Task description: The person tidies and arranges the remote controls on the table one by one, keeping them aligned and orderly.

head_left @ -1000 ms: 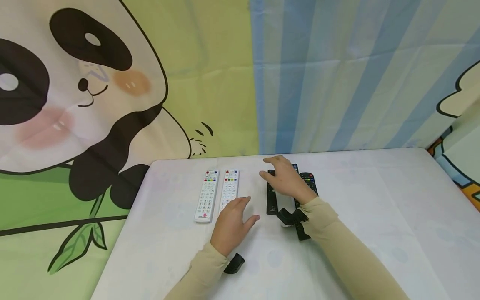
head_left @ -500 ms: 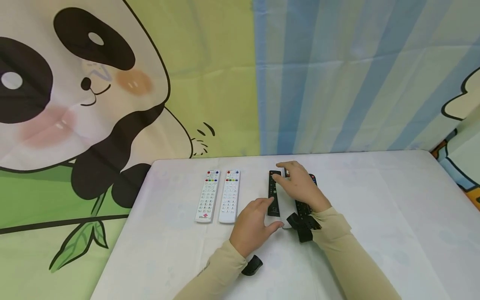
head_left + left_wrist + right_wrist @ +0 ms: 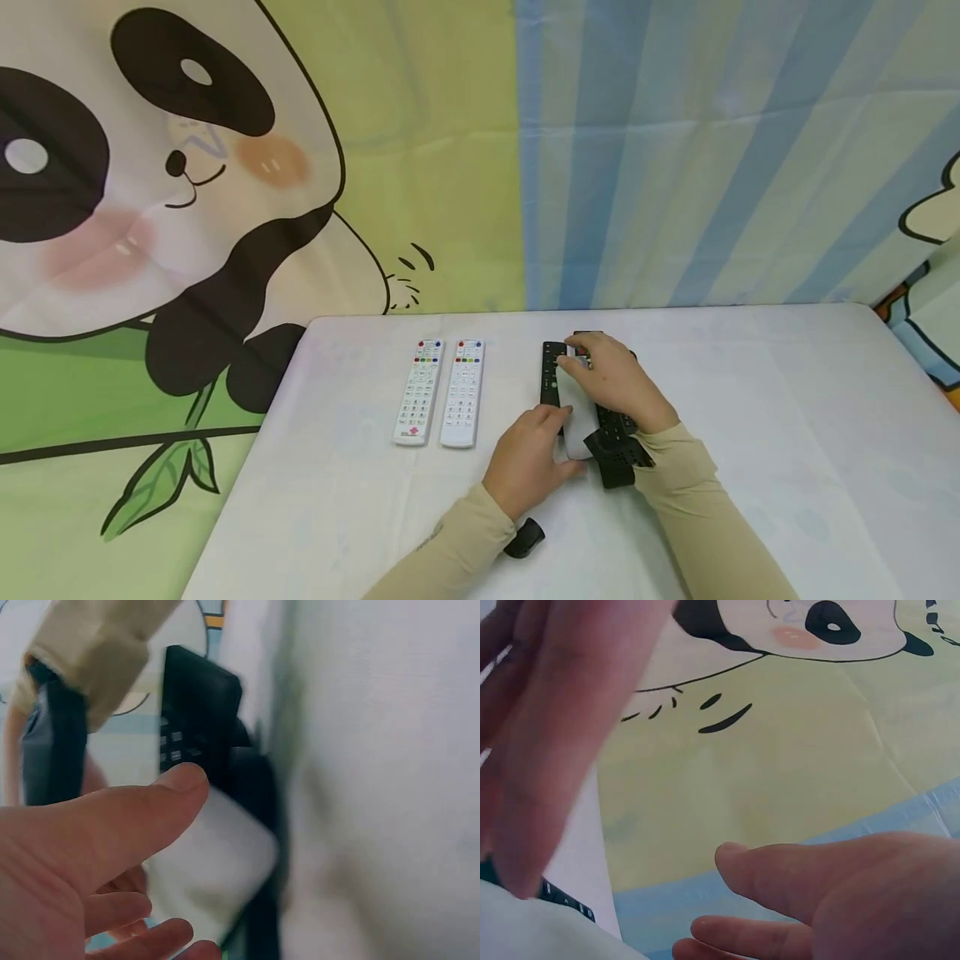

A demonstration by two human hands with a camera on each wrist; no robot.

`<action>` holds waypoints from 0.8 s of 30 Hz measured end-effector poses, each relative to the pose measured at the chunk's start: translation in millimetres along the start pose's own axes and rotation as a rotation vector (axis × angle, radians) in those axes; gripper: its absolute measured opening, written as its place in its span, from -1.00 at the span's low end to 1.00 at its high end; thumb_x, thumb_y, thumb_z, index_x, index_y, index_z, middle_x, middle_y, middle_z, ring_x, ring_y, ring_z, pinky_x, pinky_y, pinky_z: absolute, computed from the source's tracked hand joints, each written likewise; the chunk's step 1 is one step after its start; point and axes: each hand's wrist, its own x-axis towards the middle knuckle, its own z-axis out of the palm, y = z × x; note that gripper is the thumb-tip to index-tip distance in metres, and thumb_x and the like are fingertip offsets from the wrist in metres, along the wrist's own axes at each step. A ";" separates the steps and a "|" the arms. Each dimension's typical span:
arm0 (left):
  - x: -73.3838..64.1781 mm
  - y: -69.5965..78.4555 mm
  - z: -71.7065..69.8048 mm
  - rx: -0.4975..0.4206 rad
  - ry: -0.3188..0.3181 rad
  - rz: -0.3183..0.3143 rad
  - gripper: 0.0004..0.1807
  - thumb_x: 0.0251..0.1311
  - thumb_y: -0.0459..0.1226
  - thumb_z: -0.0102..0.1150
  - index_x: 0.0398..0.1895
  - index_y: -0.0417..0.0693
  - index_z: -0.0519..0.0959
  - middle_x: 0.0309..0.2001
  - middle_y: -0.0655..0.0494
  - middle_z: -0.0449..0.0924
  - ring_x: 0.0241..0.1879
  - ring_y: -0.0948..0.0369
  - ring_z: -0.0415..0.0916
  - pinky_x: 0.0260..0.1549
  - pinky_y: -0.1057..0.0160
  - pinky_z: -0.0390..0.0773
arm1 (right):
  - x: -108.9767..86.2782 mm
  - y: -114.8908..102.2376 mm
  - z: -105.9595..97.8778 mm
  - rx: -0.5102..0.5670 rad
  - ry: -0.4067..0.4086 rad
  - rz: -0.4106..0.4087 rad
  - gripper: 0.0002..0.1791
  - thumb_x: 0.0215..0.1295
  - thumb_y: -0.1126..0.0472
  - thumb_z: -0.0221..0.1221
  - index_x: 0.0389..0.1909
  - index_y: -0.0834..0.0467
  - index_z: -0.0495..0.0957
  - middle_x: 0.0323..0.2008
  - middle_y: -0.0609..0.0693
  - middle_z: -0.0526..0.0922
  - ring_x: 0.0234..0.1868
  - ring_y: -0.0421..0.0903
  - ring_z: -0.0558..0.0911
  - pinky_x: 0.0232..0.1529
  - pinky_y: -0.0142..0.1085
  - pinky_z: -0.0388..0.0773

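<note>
A plain white slab (image 3: pixel 576 421) with rounded ends, about the size of a remote control, lies lengthwise over a group of black remote controls. One black remote (image 3: pixel 550 379) shows along its left side; another (image 3: pixel 613 423) is partly hidden under my right arm. My left hand (image 3: pixel 525 462) is at the slab's near-left end, its fingertips at the side edge and the thumb by the near end. In the left wrist view, that thumb (image 3: pixel 120 832) overlaps the white slab, fingers spread apart. My right hand (image 3: pixel 615 379) reaches over the slab's far end, thumb and fingers extended.
Two white remotes, a left one (image 3: pixel 418 392) and a right one (image 3: pixel 462 393), lie side by side to the left on the white table (image 3: pixel 300 508). Behind its far edge hangs a printed cloth (image 3: pixel 450 167) with a panda and stripes. Black straps sit at both wrists.
My left hand has moved right, from beside the white remotes to the white slab's near end. My right hand has shifted slightly right and nearer, staying over the black remotes.
</note>
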 end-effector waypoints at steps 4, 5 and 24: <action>-1.2 -1.0 7.7 0.025 0.001 -0.012 -0.20 -0.14 0.01 0.62 0.21 -0.13 0.58 -0.02 0.08 0.61 -0.09 0.18 0.59 -0.08 0.29 0.59 | 0.4 0.4 -0.9 -0.019 -0.014 -0.010 -0.47 0.53 0.07 0.08 0.29 0.39 0.44 0.24 0.33 0.50 0.14 0.26 0.56 0.05 0.12 0.53; -1.3 -1.2 9.3 0.027 0.005 -0.014 -0.19 -0.15 0.01 0.63 0.21 -0.13 0.58 -0.02 0.08 0.61 -0.09 0.18 0.59 -0.09 0.29 0.59 | 0.7 0.6 -0.9 -0.026 -0.020 -0.010 -0.47 0.52 0.07 0.08 0.29 0.39 0.44 0.24 0.34 0.50 0.15 0.26 0.56 0.05 0.12 0.53; 0.3 -3.8 17.2 0.058 0.075 -0.013 -0.25 -0.14 -0.03 0.63 0.14 -0.18 0.61 -0.13 0.08 0.61 -0.22 0.19 0.54 -0.24 0.33 0.57 | 5.3 0.5 8.3 -0.179 -0.035 0.015 -0.54 0.51 0.11 0.10 0.16 0.42 0.54 0.18 0.36 0.55 0.32 0.33 0.40 0.29 0.19 0.34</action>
